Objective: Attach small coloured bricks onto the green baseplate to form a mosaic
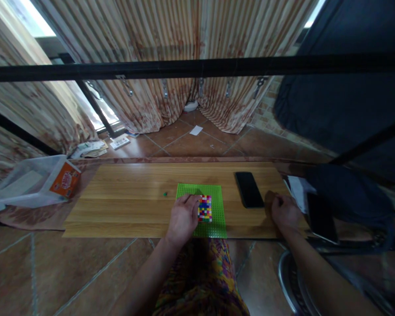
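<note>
Nearest the camera, over a lap in yellow-and-purple patterned cloth (204,281): two bare forearms reaching forward onto a long light-wood board (125,197) laid on a brown tiled floor (52,267).

Left hand (182,217): palm down on the near left part of a flat green studded plastic baseplate (217,193), fingers loosely curled, fingertips touching the left edge of a rectangular patch of small multicoloured bricks (205,208) pressed onto the plate. Whether a loose piece is pinched cannot be told.

Right hand (285,213): resting on the board's right end, well apart from the baseplate, fingers curled inward in a loose fist; whether anything is held cannot be told.

Baseplate: near the board's middle, at its near edge.

Between plate and right hand: black rectangular phone (249,189), face up, screen dark. Left of the plate: one tiny green piece (165,193), alone on the wood.

Right of the board: dark tablet-like slab (321,217) and white papers (298,188). Left of the board: clear plastic tub (23,182) with an orange-and-white label.

Farther back: scattered papers (88,148) on the tiles, a black metal frame bar (197,68), striped beige curtains (171,39).
</note>
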Motion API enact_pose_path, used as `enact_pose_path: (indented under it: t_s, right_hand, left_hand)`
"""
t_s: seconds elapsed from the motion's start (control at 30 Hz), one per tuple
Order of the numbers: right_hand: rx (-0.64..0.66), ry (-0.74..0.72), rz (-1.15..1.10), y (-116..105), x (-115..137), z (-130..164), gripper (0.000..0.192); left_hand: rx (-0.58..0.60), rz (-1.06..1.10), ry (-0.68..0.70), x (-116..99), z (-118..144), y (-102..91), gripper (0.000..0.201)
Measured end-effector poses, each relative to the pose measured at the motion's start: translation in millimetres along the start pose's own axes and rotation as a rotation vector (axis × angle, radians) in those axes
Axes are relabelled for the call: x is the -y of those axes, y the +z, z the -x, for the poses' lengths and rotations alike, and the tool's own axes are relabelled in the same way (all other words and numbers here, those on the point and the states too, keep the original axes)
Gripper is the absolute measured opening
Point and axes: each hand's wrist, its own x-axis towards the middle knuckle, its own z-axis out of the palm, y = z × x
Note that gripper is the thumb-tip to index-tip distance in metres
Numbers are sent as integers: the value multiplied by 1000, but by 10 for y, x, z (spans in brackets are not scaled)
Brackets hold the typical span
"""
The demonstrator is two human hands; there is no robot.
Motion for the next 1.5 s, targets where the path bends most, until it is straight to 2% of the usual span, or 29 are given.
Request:
enact_pose_path:
  t_s: [0.1,0.33,0.6,0.7,0.9,1.33,1.5]
  right_hand:
    - [-5,20,1,3,0,6,34]
    - [7,23,-6,-3,12,3,34]
    - [11,20,0,-14,18,-7,33]
    - [5,22,-1,-9,10,-4,32]
    - [13,21,-5,-2,-9,3,33]
    - [-5,19,-17,-4,-7,4,33]
    - [1,18,3,-6,-12,2,34]
  left_hand:
    - [6,-45,2,8,7,20,18]
    - [42,25,-20,-93,-7,55,17]
    - [-10,118,-131,-88,-125,304,11]
    - [4,114,-151,-72,-162,362,11]
    - [43,135,-194,-86,-194,370,11]
    - [33,135,-244,-100,-210,406,12]
    - [61,103,-305,-124,-223,404,23]
